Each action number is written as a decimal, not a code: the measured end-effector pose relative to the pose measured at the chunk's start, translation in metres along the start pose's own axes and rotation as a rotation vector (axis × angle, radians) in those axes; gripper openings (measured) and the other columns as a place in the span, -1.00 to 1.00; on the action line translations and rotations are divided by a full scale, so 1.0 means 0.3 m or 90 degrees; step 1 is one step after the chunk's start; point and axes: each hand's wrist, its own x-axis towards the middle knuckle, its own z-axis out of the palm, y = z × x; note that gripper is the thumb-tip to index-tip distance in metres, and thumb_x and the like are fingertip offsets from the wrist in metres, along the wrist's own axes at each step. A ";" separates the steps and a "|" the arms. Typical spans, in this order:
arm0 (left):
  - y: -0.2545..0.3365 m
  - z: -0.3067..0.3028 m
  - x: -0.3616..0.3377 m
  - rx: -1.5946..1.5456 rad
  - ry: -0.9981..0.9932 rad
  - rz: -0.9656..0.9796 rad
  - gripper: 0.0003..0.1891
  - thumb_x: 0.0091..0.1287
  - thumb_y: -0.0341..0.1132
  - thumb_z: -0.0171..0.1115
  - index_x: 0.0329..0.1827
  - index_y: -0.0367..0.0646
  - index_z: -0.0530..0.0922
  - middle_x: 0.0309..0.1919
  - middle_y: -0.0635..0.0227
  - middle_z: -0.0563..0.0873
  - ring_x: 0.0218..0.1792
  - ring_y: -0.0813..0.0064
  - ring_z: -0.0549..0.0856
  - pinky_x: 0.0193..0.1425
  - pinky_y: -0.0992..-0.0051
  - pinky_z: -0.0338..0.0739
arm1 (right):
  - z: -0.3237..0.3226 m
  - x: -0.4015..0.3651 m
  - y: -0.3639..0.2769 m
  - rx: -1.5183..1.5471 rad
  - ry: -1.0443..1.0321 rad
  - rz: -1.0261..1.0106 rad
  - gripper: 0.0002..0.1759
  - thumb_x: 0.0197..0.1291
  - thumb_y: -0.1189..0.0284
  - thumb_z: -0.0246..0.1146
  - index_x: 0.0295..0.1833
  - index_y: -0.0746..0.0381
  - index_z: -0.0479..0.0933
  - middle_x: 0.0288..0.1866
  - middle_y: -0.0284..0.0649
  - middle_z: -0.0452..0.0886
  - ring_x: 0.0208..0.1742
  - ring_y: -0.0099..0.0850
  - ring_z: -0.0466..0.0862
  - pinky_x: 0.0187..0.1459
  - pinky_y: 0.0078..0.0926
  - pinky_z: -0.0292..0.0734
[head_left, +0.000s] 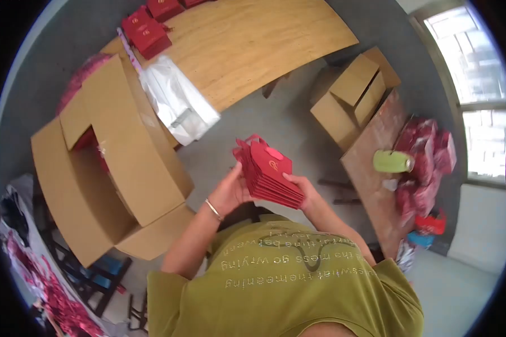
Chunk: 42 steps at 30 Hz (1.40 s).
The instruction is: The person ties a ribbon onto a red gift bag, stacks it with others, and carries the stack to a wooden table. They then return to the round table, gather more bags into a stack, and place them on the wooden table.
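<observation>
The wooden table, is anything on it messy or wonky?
Yes, a little: the white plastic lies slanted, with its end poking past the edge of the wooden table, so it looks untidy. I see nothing spilled or broken there.

Carton left, tabletop ahead
</observation>
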 end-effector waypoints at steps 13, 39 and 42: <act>0.452 0.380 0.188 0.154 0.079 0.182 -0.61 0.47 -0.25 0.16 0.24 -0.26 0.35 0.13 0.10 0.62 0.08 0.19 0.69 0.15 0.20 0.64 | 0.294 0.258 -0.458 0.055 -0.339 -0.062 -0.38 0.30 0.22 0.19 0.32 0.44 0.37 0.21 0.13 0.57 0.18 -0.05 0.62 0.31 -0.05 0.48; 0.826 0.462 0.226 0.143 0.378 0.405 -0.38 0.20 -0.53 0.40 0.29 -0.37 0.28 0.10 0.14 0.63 0.05 0.40 0.67 0.16 0.43 0.59 | 0.822 0.672 -0.786 -0.102 -0.498 0.289 -0.29 0.33 0.17 0.16 0.44 0.41 0.23 0.34 0.14 0.46 0.31 -0.04 0.53 0.39 0.00 0.37; 0.795 0.434 0.191 0.147 0.373 0.397 -0.36 0.20 -0.52 0.40 0.32 -0.35 0.27 0.13 0.13 0.62 0.08 0.33 0.67 0.17 0.34 0.61 | 0.817 0.625 -0.740 -0.085 -0.492 0.285 -0.28 0.32 0.19 0.18 0.44 0.41 0.23 0.35 0.14 0.45 0.32 -0.05 0.52 0.39 -0.01 0.37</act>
